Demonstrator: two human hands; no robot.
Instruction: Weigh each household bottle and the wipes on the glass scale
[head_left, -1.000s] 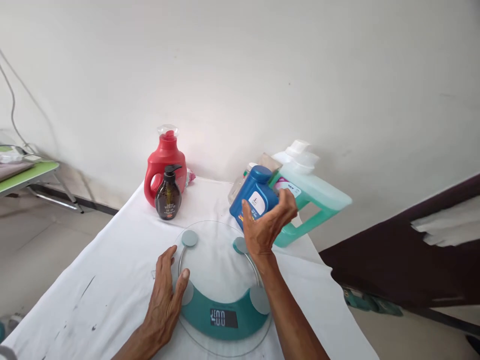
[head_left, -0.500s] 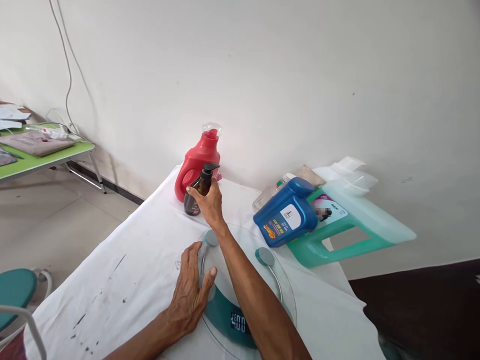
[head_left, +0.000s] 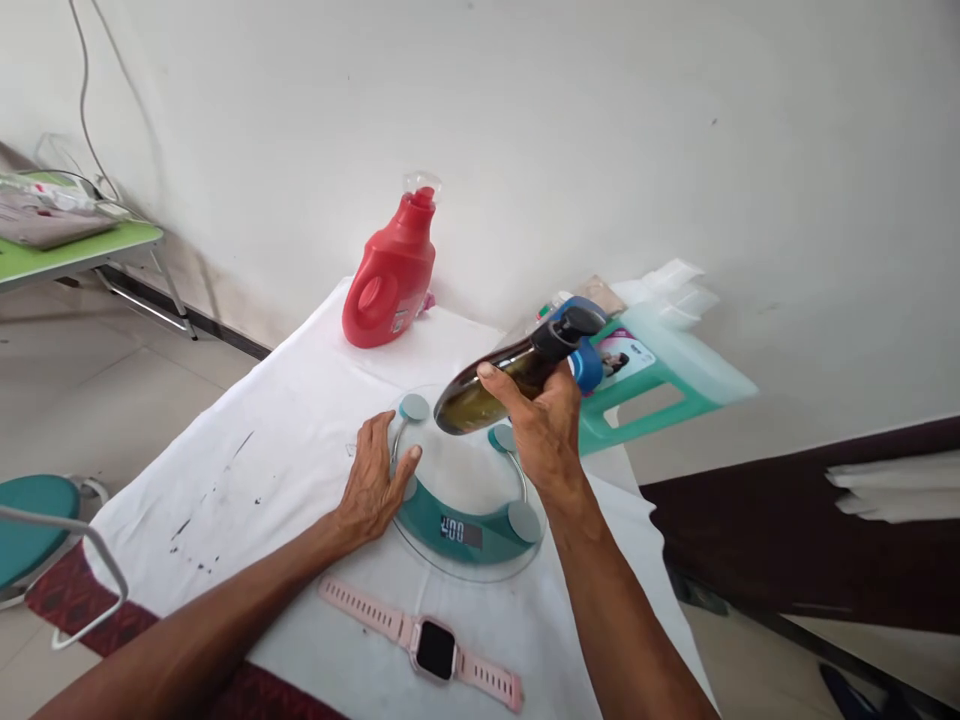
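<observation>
My right hand [head_left: 546,425] is wrapped round a dark pump bottle [head_left: 487,388], which it holds tilted in the air above a round glass scale [head_left: 472,560]. The bottle's black pump head points up and to the right. Fingers spread, my left hand [head_left: 375,475] rests at the left rim of the scale. Lit digits show on the scale's small display, reading what looks like zeros. Nearer to me lies a pink smartwatch [head_left: 435,648], its strap stretched out flat on the white cloth.
At the back stands a red jug [head_left: 394,275]. To the right are a green jug [head_left: 645,415] lying tilted and a blue bottle [head_left: 589,368], partly hidden by the pump bottle. A green table [head_left: 124,238] is far left, with a teal stool [head_left: 34,525] below it.
My right hand has lifted the pump bottle from beside the red jug and brought it right, over the scale. My left hand stays by the scale. The smartwatch has come into view.
</observation>
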